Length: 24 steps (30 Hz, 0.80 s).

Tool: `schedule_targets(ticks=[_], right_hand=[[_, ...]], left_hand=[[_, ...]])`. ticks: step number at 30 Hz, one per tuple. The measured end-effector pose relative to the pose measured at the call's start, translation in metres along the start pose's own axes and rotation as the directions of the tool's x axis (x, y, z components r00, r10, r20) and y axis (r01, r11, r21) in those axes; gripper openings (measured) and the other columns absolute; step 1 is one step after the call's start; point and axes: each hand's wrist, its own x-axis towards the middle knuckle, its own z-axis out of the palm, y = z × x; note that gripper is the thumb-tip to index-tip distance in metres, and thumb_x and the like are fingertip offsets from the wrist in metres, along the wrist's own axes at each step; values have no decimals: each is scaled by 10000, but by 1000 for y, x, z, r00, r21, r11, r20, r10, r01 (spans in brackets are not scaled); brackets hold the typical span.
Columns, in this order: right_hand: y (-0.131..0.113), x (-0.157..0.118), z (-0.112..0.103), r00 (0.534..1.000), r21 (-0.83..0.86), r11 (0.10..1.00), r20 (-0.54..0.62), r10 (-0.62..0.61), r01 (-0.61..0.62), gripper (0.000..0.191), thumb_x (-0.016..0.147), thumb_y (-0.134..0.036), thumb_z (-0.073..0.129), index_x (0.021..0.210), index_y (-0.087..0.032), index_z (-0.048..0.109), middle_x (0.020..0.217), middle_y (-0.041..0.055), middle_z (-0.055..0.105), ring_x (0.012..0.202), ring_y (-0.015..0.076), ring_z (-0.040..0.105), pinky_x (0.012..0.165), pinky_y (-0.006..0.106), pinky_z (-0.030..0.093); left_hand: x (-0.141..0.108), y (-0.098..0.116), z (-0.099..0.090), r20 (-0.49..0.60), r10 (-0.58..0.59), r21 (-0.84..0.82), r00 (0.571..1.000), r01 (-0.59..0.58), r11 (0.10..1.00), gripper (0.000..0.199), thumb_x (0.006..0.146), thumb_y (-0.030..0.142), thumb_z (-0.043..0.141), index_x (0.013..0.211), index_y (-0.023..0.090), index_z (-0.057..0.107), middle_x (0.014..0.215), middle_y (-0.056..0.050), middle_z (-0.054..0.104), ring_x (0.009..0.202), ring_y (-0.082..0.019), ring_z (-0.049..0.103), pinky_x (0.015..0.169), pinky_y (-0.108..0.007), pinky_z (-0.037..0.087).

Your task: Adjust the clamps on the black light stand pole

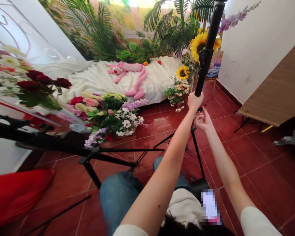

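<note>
Head camera facing forward and down

A single camera is looking from the wearer's head, facing forward and tilting down. It is taking in the forearms (167, 167) and jeans (115, 196) from close above, the black pole (204, 68) right of centre, and the red floor (255, 144) beyond. The white cloth (88, 78) and foliage (95, 36) are lying farther off, towards the top edge

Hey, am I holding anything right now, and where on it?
Your left hand holds the black stand by its pole, above the spread legs. Your right hand is just below; whether it grips anything cannot be told.
</note>
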Motion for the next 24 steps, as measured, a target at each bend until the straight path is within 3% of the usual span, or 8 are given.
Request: schedule_targets(ticks=[5,8,11,13,17,19,22,24], right_hand=[[7,8,0,996,-91,992,-13,-84,83,426,912,-440,639,655,-221,378,464,-102,378,383,34,360,338,123,356],[9,18,-3,957,-382,883,14,-289,272,455,904,-417,628,626,-237,316,427,-108,299,370,40,284,332,142,314],[8,21,-8,823,-769,459,150,-548,446,428,886,-408,615,631,-254,308,436,-92,287,394,69,282,361,192,326],[5,13,-10,702,-878,113,288,-651,465,390,855,-386,639,643,-262,336,481,-63,351,472,110,415,427,237,403],[-5,-15,-6,524,-755,-625,622,-582,201,262,839,-351,623,658,-264,455,646,26,532,808,252,626,656,381,540],[-10,-28,5,455,-622,-775,726,-516,113,209,871,-390,576,710,-265,532,702,48,578,848,281,636,716,433,553],[-18,-34,35,304,-581,-803,795,-525,133,220,910,-458,547,881,-251,617,752,48,611,804,259,641,752,445,567],[-26,-27,64,293,-511,-834,846,-445,210,319,922,-481,544,1098,-225,615,943,80,649,923,273,654,825,468,565]], left_hand=[[0,2,-2,32,-8,4,999,8,1000,198,816,323,651,689,171,652,682,-37,647,781,-187,665,745,-274,481],[3,1,-3,61,-13,5,998,13,1000,191,805,306,665,676,166,646,661,-35,639,773,-186,661,733,-271,486],[6,0,-4,90,-11,1,996,10,1000,201,794,295,680,648,165,633,629,-29,620,752,-183,653,716,-270,488],[7,-1,-5,110,-10,-2,994,11,1000,203,785,292,694,640,166,629,620,-26,615,753,-184,654,714,-270,491],[5,-4,-5,119,1,3,993,-1,1000,211,787,309,703,646,167,635,630,-32,623,770,-195,661,724,-279,498],[4,-5,-4,93,12,6,996,-13,1000,219,797,314,696,645,168,636,637,-39,628,789,-205,667,738,-288,498],[3,-5,-3,56,24,-14,998,-23,1000,211,796,307,695,645,171,637,654,-47,634,822,-222,675,756,-299,495],[3,-6,-2,58,24,-34,998,-23,999,201,782,299,706,643,173,634,660,-47,637,825,-228,675,753,-302,492]])
